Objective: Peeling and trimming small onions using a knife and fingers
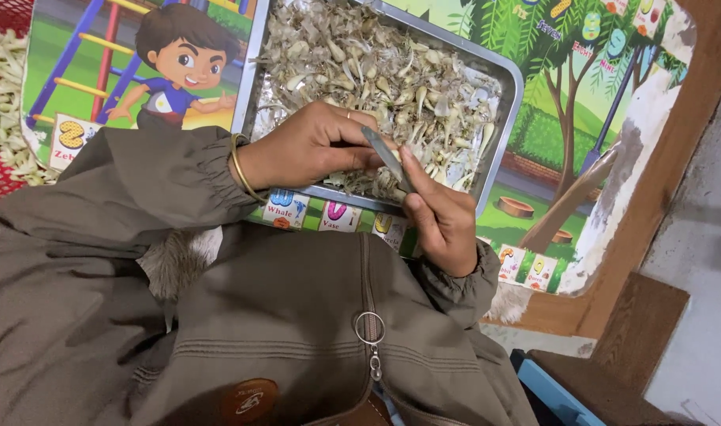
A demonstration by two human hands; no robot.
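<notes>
Nearest me, my right hand (443, 225) pinches a thin grey blade (386, 156), its long axis running up-left toward my left hand (313, 146), which closes on dried bits at the near edge of the metal tray (509, 110) beyond.

Looks like somebody's home, a lived-in room rather than any kind of shop or kitchen line. The work surface is a kid's desk (613, 118) with a cartoon alphabet-and-numbers print, a boy by a playground ladder and trees, worn white along 1 edge. A steel tray (512, 102) of pale dried bits sits on it, with a red mesh basket (1, 177) beside it. Person's in a padded jacket (258, 315).
</notes>
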